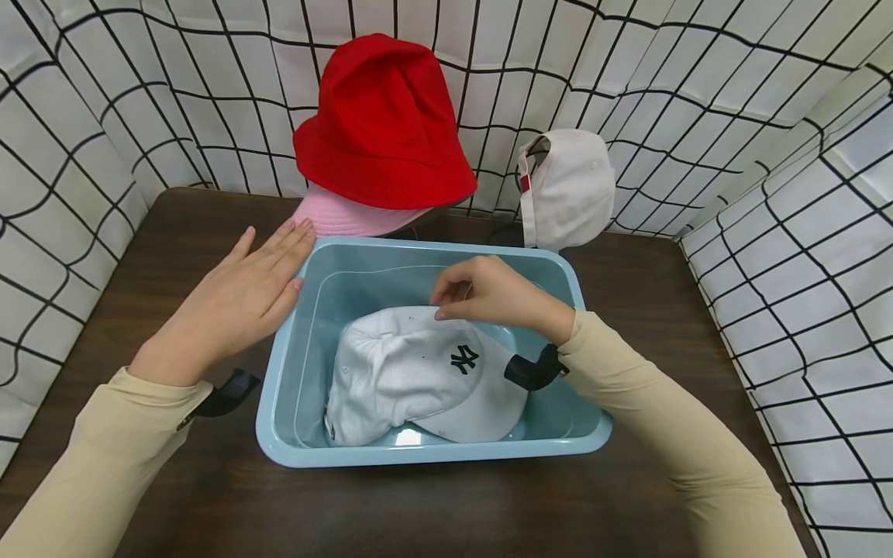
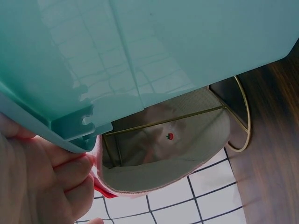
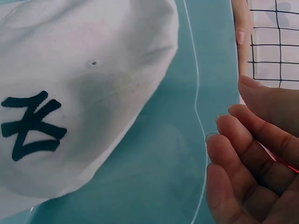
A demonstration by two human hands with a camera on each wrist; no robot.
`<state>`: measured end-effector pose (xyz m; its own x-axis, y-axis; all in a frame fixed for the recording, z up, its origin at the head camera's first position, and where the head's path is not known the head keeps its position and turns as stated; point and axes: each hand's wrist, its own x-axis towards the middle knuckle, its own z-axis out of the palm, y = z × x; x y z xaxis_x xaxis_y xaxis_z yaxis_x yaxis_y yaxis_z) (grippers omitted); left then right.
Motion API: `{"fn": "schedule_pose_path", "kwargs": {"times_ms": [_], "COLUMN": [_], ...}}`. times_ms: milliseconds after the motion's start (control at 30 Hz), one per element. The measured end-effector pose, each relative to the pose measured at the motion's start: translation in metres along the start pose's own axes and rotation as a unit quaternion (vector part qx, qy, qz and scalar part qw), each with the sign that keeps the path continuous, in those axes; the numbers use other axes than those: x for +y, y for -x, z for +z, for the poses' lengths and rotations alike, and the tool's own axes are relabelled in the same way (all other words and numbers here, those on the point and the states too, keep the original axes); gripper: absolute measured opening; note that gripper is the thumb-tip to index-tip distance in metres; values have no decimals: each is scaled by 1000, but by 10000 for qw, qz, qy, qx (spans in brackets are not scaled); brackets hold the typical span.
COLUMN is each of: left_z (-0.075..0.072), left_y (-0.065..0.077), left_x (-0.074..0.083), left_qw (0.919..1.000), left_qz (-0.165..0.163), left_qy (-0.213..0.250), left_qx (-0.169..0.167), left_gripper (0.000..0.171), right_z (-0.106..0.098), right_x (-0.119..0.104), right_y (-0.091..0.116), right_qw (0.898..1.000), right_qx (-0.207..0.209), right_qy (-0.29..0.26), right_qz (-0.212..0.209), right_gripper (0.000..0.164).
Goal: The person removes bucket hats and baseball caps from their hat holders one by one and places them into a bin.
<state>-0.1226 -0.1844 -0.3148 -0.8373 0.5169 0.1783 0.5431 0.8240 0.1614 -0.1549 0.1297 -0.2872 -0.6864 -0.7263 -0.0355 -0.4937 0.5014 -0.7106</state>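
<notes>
A white baseball cap point(image 1: 412, 372) with a dark emblem lies on its side in a light blue plastic basin point(image 1: 432, 457). My left hand point(image 1: 237, 298) rests along the basin's left rim near its back corner, fingers straight. In the left wrist view its fingers point(image 2: 70, 172) are right at the basin's outer wall point(image 2: 163, 46). My right hand point(image 1: 498, 294) hovers over the cap's upper edge. Its fingers are loosely bent with nothing between them. In the right wrist view the thumb point(image 3: 271, 105) stands apart from the fingers, beside the cap point(image 3: 84, 93).
Behind the basin, a red bucket hat point(image 1: 391, 132) sits above a pink hat point(image 1: 349, 213). Gold wire point(image 2: 187, 119) shows inside a light-lined hat. An off-white cap point(image 1: 568, 190) stands at the back right. Black wire grid point(image 1: 788, 310) surrounds the dark wooden table point(image 1: 432, 511).
</notes>
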Motion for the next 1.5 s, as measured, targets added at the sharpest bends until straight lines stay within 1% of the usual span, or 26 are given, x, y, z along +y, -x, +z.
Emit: {"fn": "schedule_pose_path", "kwargs": {"times_ms": [200,333,567,1133,1400,1500], "left_z": [0,0,0,0,1,1], "left_y": [0,0,0,0,1,1], "left_x": [0,0,-1,-1,-2,-2], "left_qw": [10000,10000,10000,10000,10000,10000], "left_qz": [-14,-1,8,35,29,23], "left_qy": [14,28,15,45,6,14], "left_qx": [-15,-31,-23,-14,-9,-13], "left_gripper": [62,62,62,62,63,63], "right_z": [-8,-15,-27,-48,-56,-58], "right_x": [4,6,5,8,11,12], "right_y": [6,10,16,32,42,45], "right_qw": [9996,9992,9983,9941,9885,9865], "right_qx": [259,372,560,1010,1261,1387], "right_qy": [72,66,-128,139,54,74], "right_qz": [-111,-112,100,369,838,872], "right_gripper": [13,13,15,16,17,16]}}
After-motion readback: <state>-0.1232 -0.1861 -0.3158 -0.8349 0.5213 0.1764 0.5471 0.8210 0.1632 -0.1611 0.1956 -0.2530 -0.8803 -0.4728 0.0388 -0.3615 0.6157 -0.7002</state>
